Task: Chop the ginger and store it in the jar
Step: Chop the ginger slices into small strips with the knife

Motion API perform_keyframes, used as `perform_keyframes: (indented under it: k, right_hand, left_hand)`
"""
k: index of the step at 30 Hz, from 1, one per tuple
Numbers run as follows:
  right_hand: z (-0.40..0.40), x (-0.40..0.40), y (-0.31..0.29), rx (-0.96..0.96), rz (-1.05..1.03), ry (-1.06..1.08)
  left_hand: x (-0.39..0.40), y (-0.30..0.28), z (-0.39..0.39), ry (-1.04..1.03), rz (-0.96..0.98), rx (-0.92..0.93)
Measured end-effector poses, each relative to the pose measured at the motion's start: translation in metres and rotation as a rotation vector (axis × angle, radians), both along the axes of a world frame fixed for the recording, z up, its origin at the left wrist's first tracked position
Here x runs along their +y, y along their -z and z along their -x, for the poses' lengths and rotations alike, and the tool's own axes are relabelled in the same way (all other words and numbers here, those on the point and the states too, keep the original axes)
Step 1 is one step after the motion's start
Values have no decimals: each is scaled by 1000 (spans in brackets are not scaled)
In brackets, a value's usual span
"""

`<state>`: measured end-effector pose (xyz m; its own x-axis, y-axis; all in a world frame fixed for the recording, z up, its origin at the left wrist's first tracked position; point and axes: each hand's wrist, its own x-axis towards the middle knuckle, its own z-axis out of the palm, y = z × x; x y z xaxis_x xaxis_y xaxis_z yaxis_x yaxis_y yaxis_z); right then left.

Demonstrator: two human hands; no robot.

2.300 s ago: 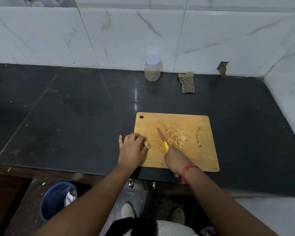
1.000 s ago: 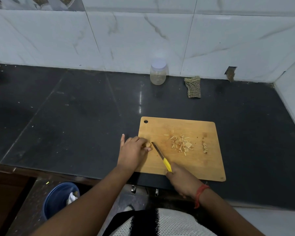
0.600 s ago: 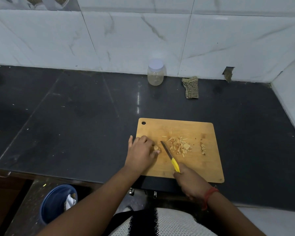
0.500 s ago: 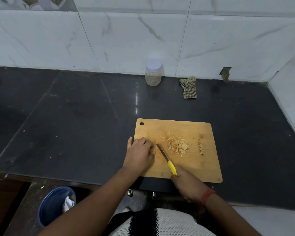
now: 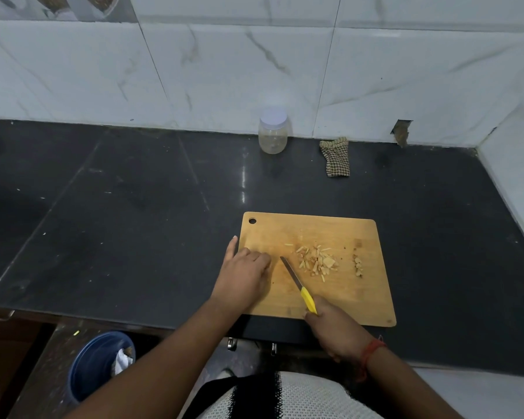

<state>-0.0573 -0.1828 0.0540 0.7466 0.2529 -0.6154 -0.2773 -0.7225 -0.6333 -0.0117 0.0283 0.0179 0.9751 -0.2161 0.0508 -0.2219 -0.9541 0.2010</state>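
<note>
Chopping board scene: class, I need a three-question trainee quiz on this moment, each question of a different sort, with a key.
1. True or false: the jar has its lid on.
2. The right hand grips which thing? A) checked cloth B) yellow-handled knife C) jar
3. Fill in: the chopped ginger lies on the ____.

Key: 1 true; 2 B; 3 chopping board.
</note>
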Motion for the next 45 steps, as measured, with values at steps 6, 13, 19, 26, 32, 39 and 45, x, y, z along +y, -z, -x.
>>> perform_keyframes:
  k: [6, 13, 19, 26, 32, 39, 45]
  right_hand:
    - [-1, 4, 5, 29, 19, 10]
    - [-1, 0, 8, -38, 43, 103]
    - [-3, 0, 11, 3, -19, 232]
    - [-6, 12, 1, -101, -1, 203]
    - [-16, 15, 3, -125, 28, 202]
    - [0, 7, 11, -233, 44, 195]
    - [5, 1, 13, -312, 87, 129]
  left_hand:
    - [-7, -1, -7, -80, 63, 26]
    - [-31, -1, -15, -165, 274, 78]
    - [-31, 2, -20, -155, 196, 111]
    - [-28, 8, -16, -196, 156, 63]
    - [-23, 16, -11, -122, 104, 59]
    - [-24, 17, -16, -132, 89, 71]
    - [-18, 22, -4, -82, 157, -57]
